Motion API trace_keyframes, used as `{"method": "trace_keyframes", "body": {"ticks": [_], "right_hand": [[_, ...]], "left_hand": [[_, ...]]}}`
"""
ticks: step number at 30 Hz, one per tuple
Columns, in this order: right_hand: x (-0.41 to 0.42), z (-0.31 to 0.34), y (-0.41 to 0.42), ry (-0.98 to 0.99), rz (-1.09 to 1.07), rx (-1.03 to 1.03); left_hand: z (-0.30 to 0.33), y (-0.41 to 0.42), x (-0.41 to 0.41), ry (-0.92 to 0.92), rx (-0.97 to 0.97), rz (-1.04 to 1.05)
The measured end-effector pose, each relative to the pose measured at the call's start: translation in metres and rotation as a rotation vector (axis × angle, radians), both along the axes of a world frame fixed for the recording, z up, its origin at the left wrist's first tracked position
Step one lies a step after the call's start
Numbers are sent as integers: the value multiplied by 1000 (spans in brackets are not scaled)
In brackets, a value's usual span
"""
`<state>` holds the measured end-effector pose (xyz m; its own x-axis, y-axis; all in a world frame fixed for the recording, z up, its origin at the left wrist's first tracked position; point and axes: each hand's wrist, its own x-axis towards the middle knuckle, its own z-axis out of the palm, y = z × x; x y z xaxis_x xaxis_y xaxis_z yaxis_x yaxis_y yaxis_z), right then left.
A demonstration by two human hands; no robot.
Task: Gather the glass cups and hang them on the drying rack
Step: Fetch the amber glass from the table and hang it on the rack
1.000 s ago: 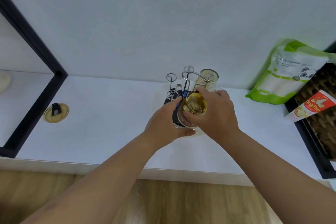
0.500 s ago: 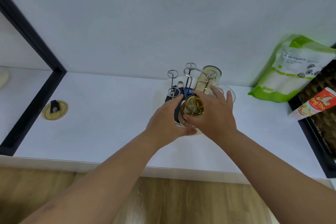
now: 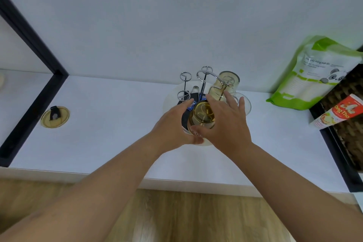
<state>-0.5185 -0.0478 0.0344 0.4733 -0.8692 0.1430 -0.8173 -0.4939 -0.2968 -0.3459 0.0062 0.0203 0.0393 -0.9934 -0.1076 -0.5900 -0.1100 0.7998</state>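
Note:
A chrome drying rack [image 3: 204,77] with ring-topped pegs stands on a round white tray [image 3: 170,95] at the back of the counter. An amber glass cup [image 3: 202,117] sits upside down over the rack's front peg. My left hand [image 3: 172,125] wraps the cup from the left. My right hand [image 3: 228,124] rests against its right side with the fingers spread and only the thumb touching. A second amber glass cup [image 3: 227,84] hangs upside down on a back peg. A clear glass [image 3: 246,104] shows just behind my right fingers.
A round amber lid [image 3: 55,117] lies on the white counter at the left, near a black frame [image 3: 33,49]. A green-and-white pouch [image 3: 318,72] leans on the wall at the right, beside a red-and-white pack [image 3: 339,112] on a dark woven basket [image 3: 351,129]. Wooden floor lies below the counter edge.
My right hand's fingers have lifted off the amber cup and spread apart. The cup has settled lower on the front peg, with my left hand still around it.

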Motion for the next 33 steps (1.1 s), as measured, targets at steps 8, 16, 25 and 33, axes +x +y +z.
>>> {"method": "trace_keyframes", "body": {"ticks": [8,16,25,33], "right_hand": [[-17,8,16,-151,41,-10],[-54,13,4,-281,-4,6],[-50,14,-13,-157,-7,159],[-33,4,-16,-84,-26,169]], "left_hand": [[13,-15,39,-32,97,-126],[22,-12,40,-3,46,-11],[10,-15,18,-60,-95,84],[3,-20,21,-100,-121,100]]}}
